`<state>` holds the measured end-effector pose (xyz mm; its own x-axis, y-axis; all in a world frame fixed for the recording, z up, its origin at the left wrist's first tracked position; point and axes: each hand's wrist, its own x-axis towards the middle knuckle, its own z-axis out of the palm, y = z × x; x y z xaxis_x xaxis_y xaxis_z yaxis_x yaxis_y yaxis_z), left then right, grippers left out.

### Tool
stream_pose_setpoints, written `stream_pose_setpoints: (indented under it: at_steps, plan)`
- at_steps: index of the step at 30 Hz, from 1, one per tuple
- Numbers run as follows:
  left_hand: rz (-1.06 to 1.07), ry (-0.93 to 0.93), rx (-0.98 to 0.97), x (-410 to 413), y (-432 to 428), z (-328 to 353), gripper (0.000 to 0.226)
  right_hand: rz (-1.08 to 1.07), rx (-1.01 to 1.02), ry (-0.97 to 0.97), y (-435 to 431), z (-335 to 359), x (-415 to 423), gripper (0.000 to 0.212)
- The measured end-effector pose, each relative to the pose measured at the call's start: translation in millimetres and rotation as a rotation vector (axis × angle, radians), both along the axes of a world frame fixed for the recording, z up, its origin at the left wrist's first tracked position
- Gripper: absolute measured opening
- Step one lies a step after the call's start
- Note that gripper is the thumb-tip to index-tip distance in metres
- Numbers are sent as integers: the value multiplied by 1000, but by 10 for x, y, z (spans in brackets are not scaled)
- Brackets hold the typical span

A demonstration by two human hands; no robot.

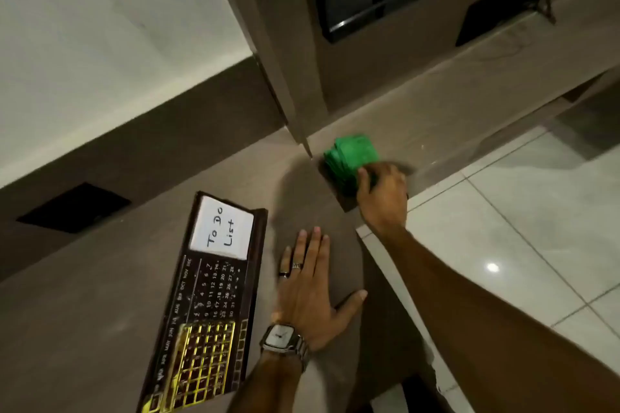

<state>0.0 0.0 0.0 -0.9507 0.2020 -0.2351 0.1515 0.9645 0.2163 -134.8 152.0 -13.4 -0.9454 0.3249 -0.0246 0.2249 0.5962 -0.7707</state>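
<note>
Grey-brown worktop [100,312] in dim light, bent round an inner corner at the foot of a brown post [288,94]; pale glossy floor tiles [536,211] off to the right, white wall [100,27] to the left. Grips a folded green cloth [349,157] with the right hand [382,191], fingers [364,175] curled over its near edge, somewhat blurred. Keeps that cloth on the worktop right at the inner corner, just beside the post's foot. Rests the left hand [308,295] flat on the worktop nearer the camera, well apart from the cloth, its fingers straight and close together, thumb spread out to the right, holding nothing. Wears two rings [297,265] and a square silver wristwatch [280,339] on that side. Just left of the left hand, lying on the worktop: a dark calendar board [208,312] with a white note [221,228] reading "To Do List" at its far end.
</note>
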Motion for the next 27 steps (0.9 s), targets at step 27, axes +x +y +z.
stream_pose_setpoints:
  at_steps: [27]
  plan:
    - [53,229,202,275,-312,855,91,214,-489,110,-495,727,844,49]
